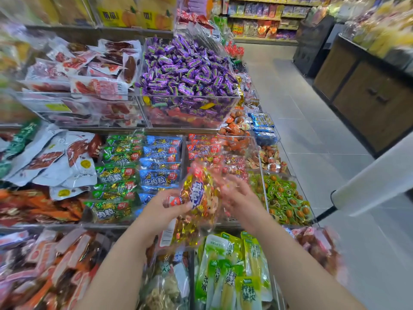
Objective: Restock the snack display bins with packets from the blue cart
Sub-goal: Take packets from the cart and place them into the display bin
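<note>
My left hand grips a clear red-and-gold snack packet by its lower left side, thumb on its front. The packet is tilted and blurred, held over the front edge of the middle tier, in front of the bin of red packets. My right hand is at the packet's right edge with fingers spread and blurred; whether it touches the packet I cannot tell. Beside that bin lie rows of blue packets and green packets. The blue cart is not in view.
A clear bin of purple candies stands on the tier above. Green bamboo-shoot packs fill the bin below my arms. Small green-wrapped items lie at the right. A grey tiled aisle runs along the right, with a wooden cabinet beyond.
</note>
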